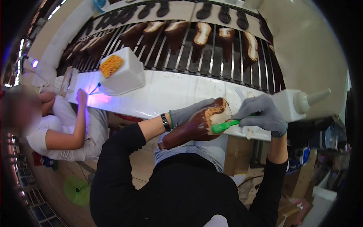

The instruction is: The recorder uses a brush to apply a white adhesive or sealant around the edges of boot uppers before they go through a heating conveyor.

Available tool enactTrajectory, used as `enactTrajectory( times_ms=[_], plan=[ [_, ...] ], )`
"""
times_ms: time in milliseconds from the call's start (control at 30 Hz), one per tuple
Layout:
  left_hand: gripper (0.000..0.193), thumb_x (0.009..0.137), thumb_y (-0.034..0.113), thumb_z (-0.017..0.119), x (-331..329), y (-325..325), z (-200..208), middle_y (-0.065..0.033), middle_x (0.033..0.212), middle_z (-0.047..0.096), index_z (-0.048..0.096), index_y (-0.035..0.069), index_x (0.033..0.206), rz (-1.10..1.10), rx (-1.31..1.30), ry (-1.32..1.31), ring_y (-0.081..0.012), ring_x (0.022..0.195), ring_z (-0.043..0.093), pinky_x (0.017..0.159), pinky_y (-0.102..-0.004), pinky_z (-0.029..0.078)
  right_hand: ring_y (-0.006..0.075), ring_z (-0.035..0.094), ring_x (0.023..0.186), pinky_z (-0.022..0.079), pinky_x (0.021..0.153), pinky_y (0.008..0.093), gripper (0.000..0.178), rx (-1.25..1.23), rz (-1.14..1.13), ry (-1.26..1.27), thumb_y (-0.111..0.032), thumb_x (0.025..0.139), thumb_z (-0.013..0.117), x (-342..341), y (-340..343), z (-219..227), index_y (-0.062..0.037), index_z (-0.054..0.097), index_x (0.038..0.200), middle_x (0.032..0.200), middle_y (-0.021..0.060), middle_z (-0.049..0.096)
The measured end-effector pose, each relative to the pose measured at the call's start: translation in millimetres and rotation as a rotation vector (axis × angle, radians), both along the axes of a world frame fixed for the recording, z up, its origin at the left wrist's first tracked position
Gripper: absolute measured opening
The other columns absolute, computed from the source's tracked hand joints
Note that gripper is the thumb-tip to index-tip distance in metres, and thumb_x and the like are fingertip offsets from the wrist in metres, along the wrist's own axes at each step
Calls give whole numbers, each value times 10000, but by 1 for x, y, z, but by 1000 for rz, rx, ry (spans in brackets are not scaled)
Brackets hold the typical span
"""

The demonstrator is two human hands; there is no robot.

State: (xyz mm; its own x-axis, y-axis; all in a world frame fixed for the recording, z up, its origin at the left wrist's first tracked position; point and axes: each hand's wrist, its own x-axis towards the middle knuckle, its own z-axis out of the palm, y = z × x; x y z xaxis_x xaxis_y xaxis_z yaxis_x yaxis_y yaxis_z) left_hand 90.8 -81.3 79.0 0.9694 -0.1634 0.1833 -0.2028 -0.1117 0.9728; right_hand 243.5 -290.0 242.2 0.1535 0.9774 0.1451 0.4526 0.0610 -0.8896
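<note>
My left hand (189, 114), in a grey glove, grips a brown boot upper (185, 130) from its far side, some fingers hidden behind it. The boot lies tilted over my lap at the bench edge, its pale underside (220, 115) turned up and rimmed by a tan band. In the grey-gloved fingers of my right hand (261, 113) is a green brush (224, 126), its green end at the lower edge of the underside. Whether its bristles touch the surface cannot be made out.
Beyond the white bench (170, 94), a roller conveyor (162, 56) carries several brown boots and dark soles (204, 11). A white container (126, 72) with a yellow sponge (111, 66) stands left; a white bottle (293, 104), right. A co-worker (60, 132) sits left beside a purple light.
</note>
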Motion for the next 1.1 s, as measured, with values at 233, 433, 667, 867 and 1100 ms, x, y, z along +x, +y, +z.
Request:
enactTrajectory(
  times_ms=[233,433,667,867,1100],
  plan=[
    [369,1066,352,381,13,81,28,-8,991,622,628,79,1047,199,11,277,-116,891,564,902,-263,451,87,532,592,381,543,239,163,198,-484,240,31,689,602,5,-7,-45,71,718,796,688,73,643],
    [692,990,577,440,6,127,30,-230,1209,662,568,-14,1328,473,658,537,-349,1109,634,983,-394,456,46,415,499,271,448,219,120,199,-620,642,6,761,543,-16,-6,-132,40,657,750,634,21,557],
    [885,856,566,632,-74,74,-11,-291,1461,420,382,-33,1458,730,819,43,-472,1332,411,1109,-505,331,54,408,494,283,441,208,174,175,-597,857,-56,872,593,-28,-16,-179,76,676,947,730,69,626],
    [1059,684,407,800,-85,67,-25,-293,1512,312,283,-27,1500,701,1225,32,-510,1368,310,1156,-558,264,54,410,499,281,443,202,214,156,-543,912,-76,905,600,-25,-6,-194,86,674,1023,772,84,648],
    [811,769,280,750,-91,110,15,-245,1383,517,406,4,1449,816,694,161,-400,1251,504,1079,-444,399,48,406,480,288,427,196,252,111,-587,891,-165,950,617,-26,-3,-203,69,657,1034,756,61,627]
  ],
)
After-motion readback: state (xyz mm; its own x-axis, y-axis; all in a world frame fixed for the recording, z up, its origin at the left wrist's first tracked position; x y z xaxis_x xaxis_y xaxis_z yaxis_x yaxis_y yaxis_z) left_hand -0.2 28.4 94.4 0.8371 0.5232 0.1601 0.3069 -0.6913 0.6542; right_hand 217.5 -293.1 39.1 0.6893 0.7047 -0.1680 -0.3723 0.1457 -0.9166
